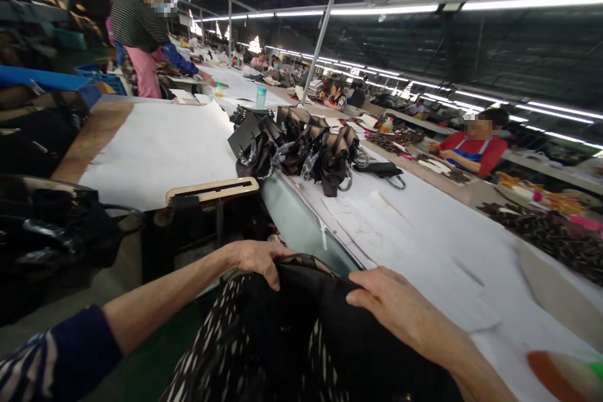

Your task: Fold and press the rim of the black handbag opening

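Observation:
A black handbag (372, 352) with a soft body lies across my lap, its mouth facing the table edge. My left hand (259, 260) grips the left side of its rim, thumb on the outer face and fingers behind it. On the right side of the same rim, my right hand (391, 301) is closed, thumb and fingers pinching the edge. Some lighter lining shows between the two hands. The bag's lower part runs out of the picture. Dark cloth with pale flecks (211, 333) lies beneath it.
Several black bags with plastic-wrapped handles (330, 163) stand on the white-covered table (424, 245). A beige slotted plate (211, 190) sits on a post at left. More dark bags (51, 226) are piled far left. Co-workers are at other tables, one in red (490, 154).

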The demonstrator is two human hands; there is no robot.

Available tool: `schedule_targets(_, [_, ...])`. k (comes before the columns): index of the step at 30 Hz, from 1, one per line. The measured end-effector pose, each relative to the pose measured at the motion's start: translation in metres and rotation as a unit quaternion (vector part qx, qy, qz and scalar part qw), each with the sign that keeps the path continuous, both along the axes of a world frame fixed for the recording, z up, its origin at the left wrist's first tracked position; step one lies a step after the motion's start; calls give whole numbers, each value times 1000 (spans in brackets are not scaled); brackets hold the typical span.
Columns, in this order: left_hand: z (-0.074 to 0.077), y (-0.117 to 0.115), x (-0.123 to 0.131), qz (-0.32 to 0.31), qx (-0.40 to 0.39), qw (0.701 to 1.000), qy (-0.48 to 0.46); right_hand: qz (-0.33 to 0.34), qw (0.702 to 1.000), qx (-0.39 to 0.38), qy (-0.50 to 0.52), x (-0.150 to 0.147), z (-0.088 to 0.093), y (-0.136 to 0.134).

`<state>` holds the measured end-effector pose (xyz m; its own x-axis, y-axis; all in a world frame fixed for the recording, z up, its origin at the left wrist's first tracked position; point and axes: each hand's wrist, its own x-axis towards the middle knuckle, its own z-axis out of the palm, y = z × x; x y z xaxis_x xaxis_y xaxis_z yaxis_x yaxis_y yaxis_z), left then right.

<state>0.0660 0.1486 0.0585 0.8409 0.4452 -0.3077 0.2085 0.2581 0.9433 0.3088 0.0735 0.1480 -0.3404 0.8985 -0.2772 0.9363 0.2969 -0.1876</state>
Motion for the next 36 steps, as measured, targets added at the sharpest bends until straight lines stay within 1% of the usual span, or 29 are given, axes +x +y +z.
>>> schedule_targets(2, [-18,-7,9,6,1,1000,15,-8,1000,-8,6,6,-20,-2])
schedule_targets(3, [-26,-11,14,27,17,999,19,-11,1000,-9,4,8,-29,-3])
schedule_targets(5, [-36,-15,25,87,82,992,35,-13,1000,-7,-2,12,-40,-3])
schedule_targets(6, [-36,-16,31,114,124,984,51,-14,1000,-4,-4,14,-43,-4])
schedule_targets(8, [-29,-16,40,148,204,963,92,-20,1000,7,-5,17,-44,-4])
schedule_targets(10, [-17,-16,47,163,267,943,111,-30,999,17,-5,21,-43,-5])
schedule_targets(13, [-1,-19,58,161,356,919,50,-41,999,20,1,24,-41,-7])
schedule_targets(15, [1,-21,65,147,392,908,20,-41,999,19,7,26,-41,-8])
schedule_targets(21, [-7,-19,80,118,423,898,13,-54,999,-6,0,28,-36,-10])
schedule_targets(25, [-5,-15,85,117,442,889,31,-53,999,1,7,33,-36,-11])
schedule_targets(28, [-2,-15,87,120,448,886,26,-55,998,7,14,37,-38,-10])
schedule_targets(31, [-3,-16,86,129,449,884,8,-60,998,5,20,41,-40,-9])
schedule_targets(36, [-7,-15,85,83,470,879,-4,-61,998,3,29,42,-41,-9])
